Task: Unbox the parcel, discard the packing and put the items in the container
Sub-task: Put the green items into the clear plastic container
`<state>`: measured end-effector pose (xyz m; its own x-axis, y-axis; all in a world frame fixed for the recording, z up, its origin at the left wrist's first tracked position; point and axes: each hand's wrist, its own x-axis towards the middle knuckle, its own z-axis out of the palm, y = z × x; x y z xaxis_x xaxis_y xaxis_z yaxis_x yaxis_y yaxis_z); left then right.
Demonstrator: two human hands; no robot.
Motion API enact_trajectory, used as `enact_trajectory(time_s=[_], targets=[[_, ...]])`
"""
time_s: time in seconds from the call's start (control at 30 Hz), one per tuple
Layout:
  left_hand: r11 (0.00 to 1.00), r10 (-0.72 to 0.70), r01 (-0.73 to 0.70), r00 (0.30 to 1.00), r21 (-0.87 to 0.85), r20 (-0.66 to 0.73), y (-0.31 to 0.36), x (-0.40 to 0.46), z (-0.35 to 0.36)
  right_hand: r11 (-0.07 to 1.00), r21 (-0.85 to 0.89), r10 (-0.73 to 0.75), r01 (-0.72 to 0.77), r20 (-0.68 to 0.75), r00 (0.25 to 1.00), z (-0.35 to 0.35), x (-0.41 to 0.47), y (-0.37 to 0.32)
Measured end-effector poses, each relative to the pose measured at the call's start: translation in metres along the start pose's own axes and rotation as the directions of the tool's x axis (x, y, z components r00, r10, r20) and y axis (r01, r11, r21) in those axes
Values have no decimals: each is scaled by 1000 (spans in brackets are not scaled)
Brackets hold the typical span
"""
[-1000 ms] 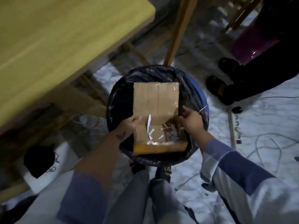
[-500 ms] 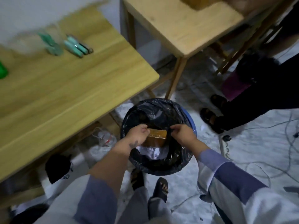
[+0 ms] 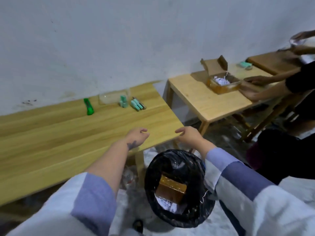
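Note:
The brown cardboard box [image 3: 172, 189] lies inside the bin with the black liner [image 3: 179, 193] on the floor, with white paper shreds beside it. My left hand [image 3: 138, 135] hovers over the near corner of the wooden table [image 3: 68, 133], fingers loosely curled and holding nothing. My right hand [image 3: 189, 133] hangs just past the table's corner, also relaxed and holding nothing. Far back on the table lie the teal items [image 3: 123, 101], a second teal set [image 3: 137, 103], a clear plastic container [image 3: 113, 97] and a green utility knife [image 3: 89, 106].
A second wooden table [image 3: 204, 99] to the right carries another open box [image 3: 221, 82] with shredded paper. Another person's arms [image 3: 265, 89] reach over it from the right edge. A white wall runs behind both tables. The floor is pale.
Both hands have let go of the box, which now sits in the bin, and have risen to the table's corner. The view has tilted up from the bin toward the table and wall.

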<state>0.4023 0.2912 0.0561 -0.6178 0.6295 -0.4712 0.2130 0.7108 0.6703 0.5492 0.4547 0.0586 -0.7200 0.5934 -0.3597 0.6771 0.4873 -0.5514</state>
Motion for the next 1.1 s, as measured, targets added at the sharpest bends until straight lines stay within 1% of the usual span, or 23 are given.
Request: enact_trajectory(time_s=[0.2, 0.4, 0.63, 0.8, 0.87, 0.97, 1.1], targets=[[1000, 14, -12, 991, 12, -133, -23, 13, -64, 995, -48, -85, 85, 1, 996, 11, 37, -70], [999, 35, -28, 973, 35, -226, -55, 66, -137, 997, -21, -77, 76, -38, 996, 35, 100, -137], [995, 47, -18, 953, 98, -301, -94, 128, -205, 999, 19, -33, 36, -129, 991, 75, 171, -189], [997, 52, -28, 942, 75, -331, -114, 168, -221, 998, -53, 6, -16, -170, 985, 98, 207, -198], [999, 47, -37, 937, 35, -346, -117, 184, -223, 997, -67, 18, -32, -190, 982, 105, 218, -200], [999, 41, -43, 928, 4, -370, -118, 208, -223, 998, -64, 7, -22, -226, 974, 112, 235, -203], [999, -14, 0, 925, -38, -381, -118, 234, -215, 997, -76, -16, 1, -194, 981, 123, 258, -202]])
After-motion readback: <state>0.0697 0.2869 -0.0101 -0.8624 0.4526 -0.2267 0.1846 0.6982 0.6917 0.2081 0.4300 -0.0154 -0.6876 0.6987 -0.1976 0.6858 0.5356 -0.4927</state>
